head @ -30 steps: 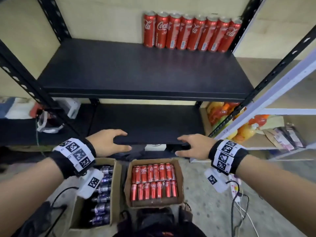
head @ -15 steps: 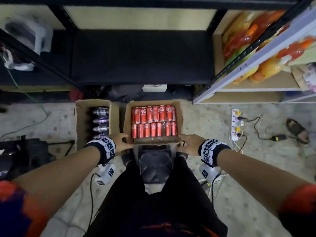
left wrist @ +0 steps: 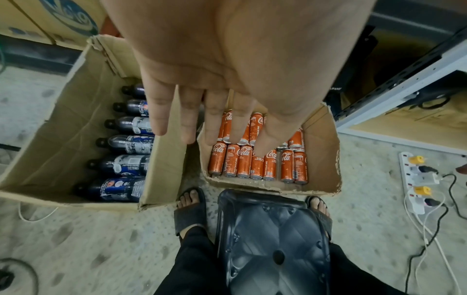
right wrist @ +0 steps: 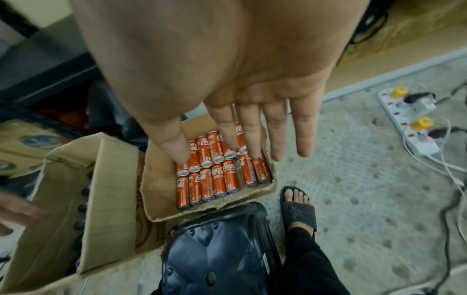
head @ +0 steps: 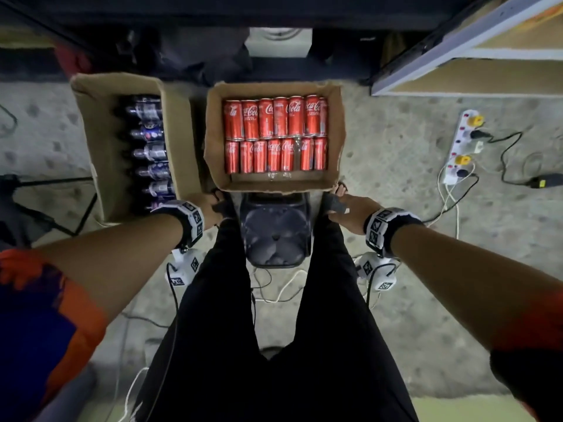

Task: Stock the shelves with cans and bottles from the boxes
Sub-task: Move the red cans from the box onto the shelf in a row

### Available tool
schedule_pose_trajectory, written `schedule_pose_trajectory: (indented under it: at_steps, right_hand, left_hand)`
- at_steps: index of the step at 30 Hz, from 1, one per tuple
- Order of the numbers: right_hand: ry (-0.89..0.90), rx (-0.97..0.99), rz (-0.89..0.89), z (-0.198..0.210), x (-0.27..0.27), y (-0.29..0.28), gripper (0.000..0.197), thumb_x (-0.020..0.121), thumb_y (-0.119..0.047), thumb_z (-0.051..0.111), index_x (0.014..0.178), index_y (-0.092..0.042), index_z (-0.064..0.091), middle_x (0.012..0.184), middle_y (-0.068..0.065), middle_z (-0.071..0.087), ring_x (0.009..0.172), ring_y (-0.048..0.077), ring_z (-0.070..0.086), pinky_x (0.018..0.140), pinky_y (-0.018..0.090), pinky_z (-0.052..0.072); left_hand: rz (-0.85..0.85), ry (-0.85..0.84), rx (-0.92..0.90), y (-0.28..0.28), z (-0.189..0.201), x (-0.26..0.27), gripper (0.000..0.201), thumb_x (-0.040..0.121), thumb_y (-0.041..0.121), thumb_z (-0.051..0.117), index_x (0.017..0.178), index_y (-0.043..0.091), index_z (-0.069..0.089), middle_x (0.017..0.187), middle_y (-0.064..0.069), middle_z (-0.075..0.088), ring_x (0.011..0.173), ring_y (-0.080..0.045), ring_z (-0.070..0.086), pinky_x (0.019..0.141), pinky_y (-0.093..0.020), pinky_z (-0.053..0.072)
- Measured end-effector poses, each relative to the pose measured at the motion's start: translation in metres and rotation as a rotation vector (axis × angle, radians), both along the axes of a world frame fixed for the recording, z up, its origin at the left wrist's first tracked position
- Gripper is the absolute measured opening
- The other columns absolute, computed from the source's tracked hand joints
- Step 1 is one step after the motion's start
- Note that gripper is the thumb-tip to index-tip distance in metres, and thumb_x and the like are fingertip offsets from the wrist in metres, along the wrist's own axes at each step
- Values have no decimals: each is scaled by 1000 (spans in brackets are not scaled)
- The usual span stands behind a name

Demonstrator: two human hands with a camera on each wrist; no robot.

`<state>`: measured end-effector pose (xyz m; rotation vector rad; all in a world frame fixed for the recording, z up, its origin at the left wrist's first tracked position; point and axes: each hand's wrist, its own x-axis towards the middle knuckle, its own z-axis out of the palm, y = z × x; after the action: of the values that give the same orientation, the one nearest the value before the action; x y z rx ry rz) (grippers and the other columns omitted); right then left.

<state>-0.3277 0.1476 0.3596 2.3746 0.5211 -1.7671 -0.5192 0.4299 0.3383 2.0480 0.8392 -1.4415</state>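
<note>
Concrete floor point(head: 396, 166) holds cola box point(head: 274, 185); both hands point(left wrist: 215, 65) flat, empty.

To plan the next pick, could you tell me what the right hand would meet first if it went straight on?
Probably the red cans in their box: the right hand is open above them, though depth is unclear.

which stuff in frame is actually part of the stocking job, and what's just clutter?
Job:
- box of red cola cans, cans lying in two rows
- box of dark bottles, bottles on their sides
- left hand and right hand, both empty, fingers straight, above the boxes

Clutter:
- dark plastic stool between the feet
- white power strip with plugs and cables
- sandals
</note>
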Motion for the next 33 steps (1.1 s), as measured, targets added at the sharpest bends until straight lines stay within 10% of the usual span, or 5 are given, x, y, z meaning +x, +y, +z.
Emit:
schedule_pose_trajectory:
  at_steps: [7,10,17,20,33]
  right_hand:
    - [22,-9,-50,-91,3,6,40,100,-32,57,131,-9,60,132,16,62,119,33,58,94,32,45]
    - [24,15,-27,-136,1,13,51,93,-50,53,133,-17,57,129,12,64,114,33,60,94,38,50]
    - [-33,95,-57,-225,22,20,61,95,-46,55,150,-27,35,126,13,62,104,34,64,87,38,52]
    - [-19,131,-100,-259,39,30,56,91,-42,56,145,-42,39,121,7,62,95,28,64,82,35,53]
    - [-203,252,125,-407,144,93,71,90,-38,67,149,-16,34,145,14,49,127,34,55,110,46,44]
  left_hand:
    - [3,16,19,4,-118,0,26,87,37,60,103,18,68,109,-8,69,88,-27,61,74,-28,44]
    - [50,22,19,-4,-142,18,18,91,29,60,80,15,60,81,-5,63,74,-26,55,64,-27,38]
    - [83,16,-7,-7,-228,53,52,90,36,69,135,13,57,132,-8,57,105,-25,54,85,-27,40]
    - [57,24,-11,-2,-258,79,64,86,44,70,141,20,51,135,-6,57,110,-28,59,93,-33,50]
    - [-85,-358,97,-2,-372,229,99,80,43,80,155,11,25,158,-17,29,144,-41,30,116,-51,33]
